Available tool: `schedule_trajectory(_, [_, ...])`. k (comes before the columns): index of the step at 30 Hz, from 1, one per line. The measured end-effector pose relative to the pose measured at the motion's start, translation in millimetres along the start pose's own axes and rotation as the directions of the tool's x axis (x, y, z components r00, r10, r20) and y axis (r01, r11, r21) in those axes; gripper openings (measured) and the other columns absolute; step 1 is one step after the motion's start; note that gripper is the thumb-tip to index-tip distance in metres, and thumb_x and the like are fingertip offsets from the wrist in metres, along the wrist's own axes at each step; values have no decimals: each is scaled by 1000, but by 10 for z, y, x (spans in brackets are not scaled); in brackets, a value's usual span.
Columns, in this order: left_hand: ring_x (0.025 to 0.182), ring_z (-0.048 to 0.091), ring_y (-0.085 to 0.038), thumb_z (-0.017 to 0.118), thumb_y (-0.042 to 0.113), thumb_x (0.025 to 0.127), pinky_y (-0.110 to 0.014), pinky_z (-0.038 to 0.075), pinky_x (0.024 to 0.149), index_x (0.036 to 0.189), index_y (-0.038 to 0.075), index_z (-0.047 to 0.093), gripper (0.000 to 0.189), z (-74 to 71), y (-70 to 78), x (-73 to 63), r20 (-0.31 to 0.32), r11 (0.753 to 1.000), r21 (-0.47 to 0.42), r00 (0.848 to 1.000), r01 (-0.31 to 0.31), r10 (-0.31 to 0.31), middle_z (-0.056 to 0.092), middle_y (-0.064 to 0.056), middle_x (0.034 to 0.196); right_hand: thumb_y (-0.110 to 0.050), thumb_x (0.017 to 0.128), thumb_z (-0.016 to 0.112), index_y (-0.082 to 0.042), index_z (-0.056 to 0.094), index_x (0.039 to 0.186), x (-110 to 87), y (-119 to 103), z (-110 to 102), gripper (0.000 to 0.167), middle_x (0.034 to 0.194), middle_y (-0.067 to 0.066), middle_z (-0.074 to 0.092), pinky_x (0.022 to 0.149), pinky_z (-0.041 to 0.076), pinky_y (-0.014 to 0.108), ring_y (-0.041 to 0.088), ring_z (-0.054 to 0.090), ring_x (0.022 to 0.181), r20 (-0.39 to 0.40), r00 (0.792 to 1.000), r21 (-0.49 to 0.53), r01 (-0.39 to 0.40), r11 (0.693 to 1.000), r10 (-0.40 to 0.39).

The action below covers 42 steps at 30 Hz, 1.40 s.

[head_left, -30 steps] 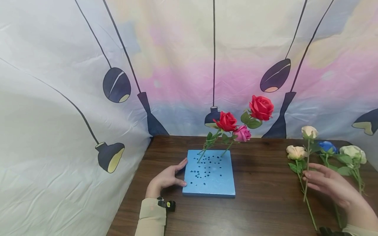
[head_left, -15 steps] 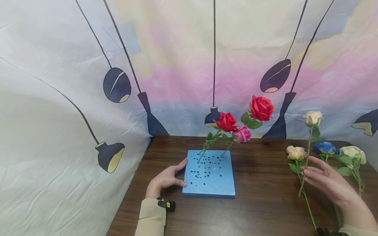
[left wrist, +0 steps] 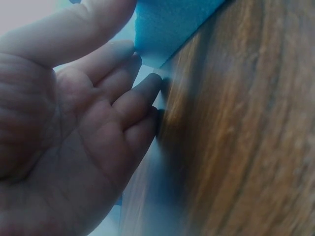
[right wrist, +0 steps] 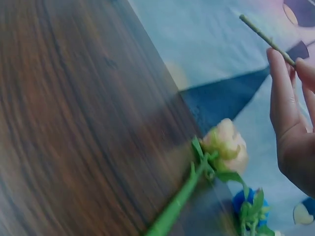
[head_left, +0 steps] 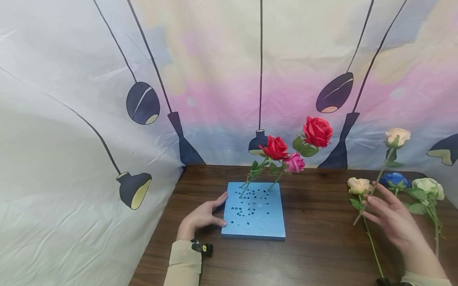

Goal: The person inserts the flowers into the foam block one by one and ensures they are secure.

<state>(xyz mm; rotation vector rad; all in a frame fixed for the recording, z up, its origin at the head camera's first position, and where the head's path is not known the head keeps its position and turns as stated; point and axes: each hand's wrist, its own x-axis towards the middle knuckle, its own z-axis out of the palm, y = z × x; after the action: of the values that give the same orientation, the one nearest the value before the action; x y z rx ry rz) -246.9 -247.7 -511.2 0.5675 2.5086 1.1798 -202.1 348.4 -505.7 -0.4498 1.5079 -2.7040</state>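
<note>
A blue foam board [head_left: 255, 228] dotted with holes lies on the table. My left hand [head_left: 203, 214] touches its left edge, thumb and fingers spread and fairly straight; the left wrist view shows the fingers [left wrist: 125, 98] beside a board corner. Two red roses [head_left: 317, 132] and a pink rose [head_left: 295, 162] stand tilted with stems in the board. Off to the right, my right hand [head_left: 395, 216] pinches the stem of a cream rose [head_left: 398, 137], raised above the table with its bloom leaning right. The stem's lower end [right wrist: 256, 28] shows in the right wrist view.
Another cream rose [head_left: 359, 185] lies beneath the right hand, its stem running toward the front. A blue rose [head_left: 394, 180] and a pale green-white rose [head_left: 427, 188] lie at the table's right. A printed cloth [head_left: 222, 79] hangs behind the brown table [head_left: 315, 246].
My right hand has lifted the cream rose, its bloom shifting up and right and its stem tilting more. My left hand and the board have stayed in place.
</note>
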Motion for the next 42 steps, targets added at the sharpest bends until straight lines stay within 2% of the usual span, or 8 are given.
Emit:
schedule_trajectory(3, [161, 21, -25, 94, 23, 82, -56, 25, 128, 169, 18, 34, 105, -6, 0, -4, 2, 1000, 1, 1000, 6, -6, 24, 3, 176, 14, 109, 39, -31, 57, 149, 38, 39, 147, 63, 119, 7, 77, 84, 65, 36, 17, 75, 109, -36, 999, 5, 29, 1000, -29])
schedule_trajectory(8, [161, 23, -28, 94, 23, 83, -57, 26, 127, 169, 17, 33, 105, -9, 13, -3, 1, 1000, -3, 1000, 0, 0, 25, 1, 176, 20, 105, 41, -23, 51, 155, 92, 128, 435, 67, 115, 9, 76, 85, 65, 36, 23, 78, 104, -65, 990, 14, 123, 992, -122])
schedule_trajectory(15, [160, 26, -29, 93, 23, 83, -57, 28, 127, 169, 19, 34, 104, 13, 4, 17, 2, 1000, -3, 1000, -5, 5, 26, 2, 175, 26, 101, 46, -15, 49, 160, 100, 247, 815, 72, 119, 8, 77, 85, 63, 30, 19, 78, 104, -46, 975, -108, 212, 971, -218])
schedule_trajectory(20, [161, 24, -28, 93, 24, 83, -56, 25, 128, 169, 17, 34, 104, 27, -20, 38, 4, 1000, -4, 1000, -6, 6, 26, 1, 175, 26, 99, 53, -4, 60, 149, 123, 314, 1048, 59, 116, 6, 79, 82, 64, 30, 16, 79, 99, -97, 955, -207, 257, 944, -282])
schedule_trajectory(25, [161, 24, -27, 93, 25, 84, -56, 25, 128, 169, 17, 34, 104, 19, -19, 36, 6, 1000, 1, 1000, -14, 14, 26, 1, 175, 24, 98, 57, 6, 69, 133, 167, 383, 1237, 41, 109, 7, 80, 81, 64, 31, 15, 79, 95, -148, 940, -237, 267, 934, -307])
schedule_trajectory(31, [161, 24, -27, 93, 24, 84, -55, 25, 128, 169, 17, 33, 104, -1, 3, 10, 5, 1000, -3, 1000, -15, 15, 25, 2, 175, 22, 98, 59, 11, 70, 126, 212, 458, 1460, 32, 101, 8, 81, 77, 65, 32, 16, 80, 88, -182, 925, -238, 287, 928, -333])
schedule_trajectory(37, [161, 24, -27, 93, 25, 84, -55, 25, 128, 169, 17, 32, 105, -5, 31, 3, 8, 1000, -7, 1000, -12, 12, 25, 1, 175, 23, 98, 57, 18, 67, 123, 253, 515, 1641, 27, 101, 13, 80, 78, 65, 32, 18, 80, 88, -163, 908, -208, 351, 913, -386])
schedule_trajectory(42, [161, 23, -26, 92, 25, 85, -55, 24, 128, 169, 17, 32, 104, -5, 26, 8, 11, 1000, -1, 1000, -12, 12, 24, 2, 175, 20, 98, 62, 17, 67, 120, 285, 582, 1783, 23, 102, 12, 80, 80, 65, 33, 17, 80, 88, -180, 913, -250, 318, 915, -366])
